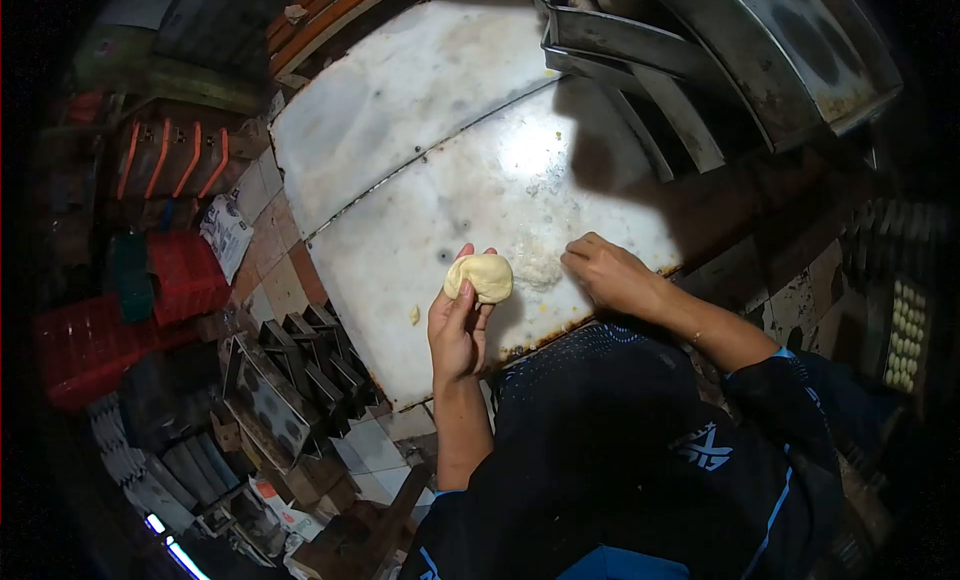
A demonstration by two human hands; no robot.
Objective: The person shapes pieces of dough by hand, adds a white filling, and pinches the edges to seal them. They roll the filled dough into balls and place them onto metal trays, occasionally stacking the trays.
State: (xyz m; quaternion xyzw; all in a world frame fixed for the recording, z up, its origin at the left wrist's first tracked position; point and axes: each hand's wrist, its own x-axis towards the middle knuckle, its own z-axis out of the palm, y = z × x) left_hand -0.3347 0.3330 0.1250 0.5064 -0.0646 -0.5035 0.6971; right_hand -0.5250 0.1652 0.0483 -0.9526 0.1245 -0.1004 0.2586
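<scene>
My left hand [455, 338] holds a rounded, flattened piece of pale yellow dough [484, 278] a little above the table, with the thumb across its front and the fingers behind. To its right, my right hand [612, 272] is closed, fingertips curled together at the edge of a whitish floury patch [540, 270]. Whether those fingertips hold anything is hidden. A small dough scrap [415, 315] lies left of my left hand. Beneath everything is a white, worn marble-like tabletop [370, 240] with a dark seam.
Metal racks or pans [640, 40] stand at the table's back right corner. On the left floor are red crates [190, 275], a white sack [227, 235] and stacked metal moulds [300, 365]. A tray of small pale pieces [906, 335] sits at far right.
</scene>
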